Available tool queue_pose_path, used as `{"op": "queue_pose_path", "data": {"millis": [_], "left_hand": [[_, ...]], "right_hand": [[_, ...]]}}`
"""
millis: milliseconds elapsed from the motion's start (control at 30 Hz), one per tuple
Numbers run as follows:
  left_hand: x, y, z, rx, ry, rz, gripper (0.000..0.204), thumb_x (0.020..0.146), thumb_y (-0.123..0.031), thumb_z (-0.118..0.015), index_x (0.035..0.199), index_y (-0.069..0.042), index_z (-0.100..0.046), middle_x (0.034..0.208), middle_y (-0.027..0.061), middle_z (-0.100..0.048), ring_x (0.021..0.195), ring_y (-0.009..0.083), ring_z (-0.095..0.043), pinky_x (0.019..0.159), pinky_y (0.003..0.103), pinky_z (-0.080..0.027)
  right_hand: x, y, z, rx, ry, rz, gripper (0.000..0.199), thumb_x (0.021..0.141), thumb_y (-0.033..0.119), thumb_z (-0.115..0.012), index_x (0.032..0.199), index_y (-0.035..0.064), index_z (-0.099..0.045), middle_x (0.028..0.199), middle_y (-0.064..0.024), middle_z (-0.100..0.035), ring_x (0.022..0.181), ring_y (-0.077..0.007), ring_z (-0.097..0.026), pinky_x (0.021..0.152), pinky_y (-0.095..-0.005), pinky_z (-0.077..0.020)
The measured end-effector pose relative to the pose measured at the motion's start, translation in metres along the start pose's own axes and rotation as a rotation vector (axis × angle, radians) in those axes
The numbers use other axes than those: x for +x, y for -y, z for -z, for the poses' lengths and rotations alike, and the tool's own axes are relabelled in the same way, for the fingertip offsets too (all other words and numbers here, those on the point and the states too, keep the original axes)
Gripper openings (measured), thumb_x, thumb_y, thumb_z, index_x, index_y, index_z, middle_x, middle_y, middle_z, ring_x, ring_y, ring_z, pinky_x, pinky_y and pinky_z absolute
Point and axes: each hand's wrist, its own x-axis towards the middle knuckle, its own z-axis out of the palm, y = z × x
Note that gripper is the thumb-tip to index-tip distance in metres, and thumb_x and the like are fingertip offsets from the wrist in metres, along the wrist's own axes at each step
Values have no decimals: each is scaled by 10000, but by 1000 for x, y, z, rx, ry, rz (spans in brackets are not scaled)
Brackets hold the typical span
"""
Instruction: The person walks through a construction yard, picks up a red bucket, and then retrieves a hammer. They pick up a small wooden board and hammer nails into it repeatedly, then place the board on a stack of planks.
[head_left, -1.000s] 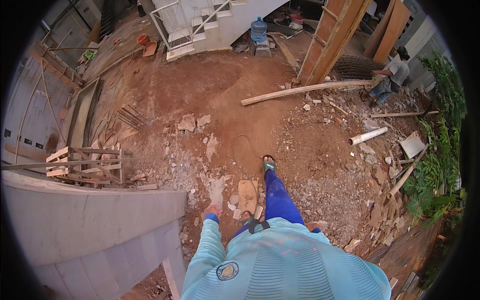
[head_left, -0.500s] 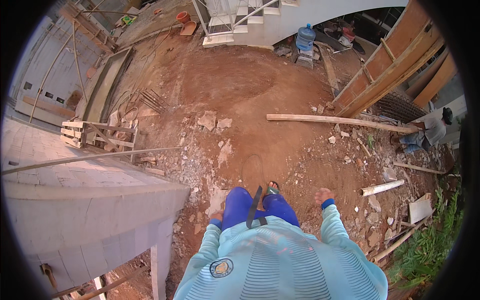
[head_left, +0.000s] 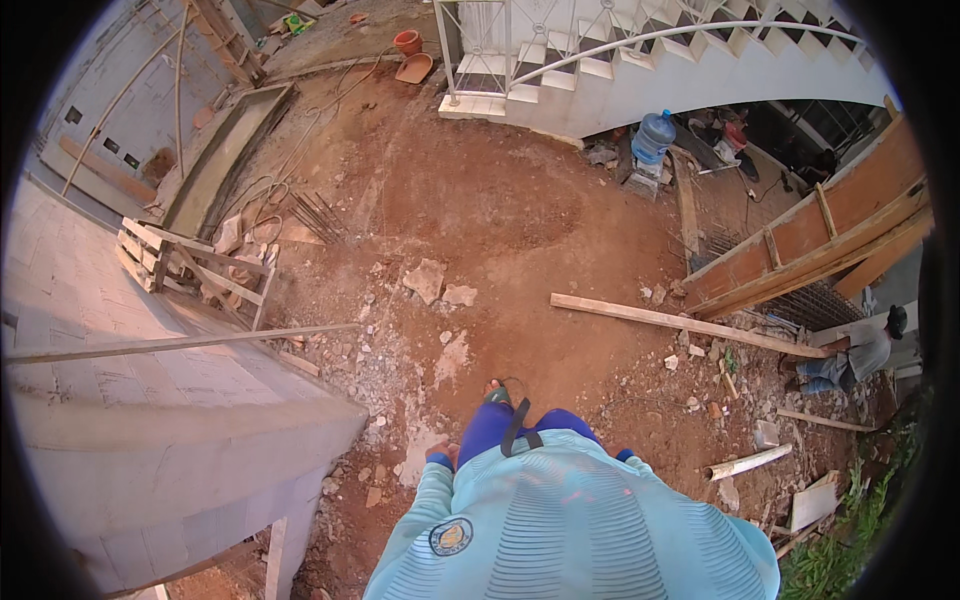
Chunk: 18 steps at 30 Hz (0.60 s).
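My left hand (head_left: pixel 444 452) hangs beside my left thigh, at the end of a light blue sleeve with a dark blue cuff. Its fingers look loose, and nothing shows in them. Of my right hand (head_left: pixel 617 453) only a sliver shows by the right thigh; shirt and sleeve cover the rest, so its fingers are hidden. Neither hand touches an object that I can see. Under me, a sandalled foot (head_left: pixel 496 393) is forward on the reddish dirt. A long wooden plank (head_left: pixel 640 316) lies ahead to the right, its far end near another person (head_left: pixel 862 352).
A grey block wall (head_left: pixel 190 420) rises close on my left, with a thin pole (head_left: pixel 180 345) across it. Broken concrete (head_left: pixel 425 280) lies ahead. White stairs (head_left: pixel 600 75), a blue water jug (head_left: pixel 653 138) and leaning boards (head_left: pixel 810 245) stand farther off. A white pipe (head_left: pixel 748 462) lies right.
The view has shifted and turned slightly. My other foot is now forward. My right hand has swung back, mostly out of sight, while my left hand shows more beside the thigh.
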Motion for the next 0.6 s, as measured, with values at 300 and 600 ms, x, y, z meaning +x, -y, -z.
{"op": "queue_pose_path", "data": {"millis": [300,600], "left_hand": [[14,-148,-43,-1,-65,62,332,946,-258,-467,1229,-84,-488,1043,165,-652,830,288,-659,669,359,-535],[152,-369,-176,-32,-166,-448,344,923,-299,-542,1179,-70,-515,971,124,-660,766,227,-654,601,336,-537]], "right_hand": [[140,-51,64,742,-44,-347,338,905,349,-426,964,67,-603,907,-173,-677,776,-294,-661,548,-410,-533],[473,-85,83,167,-304,97,249,882,177,-430,879,65,-653,906,-152,-659,830,-330,-623,736,-435,-492]]}}
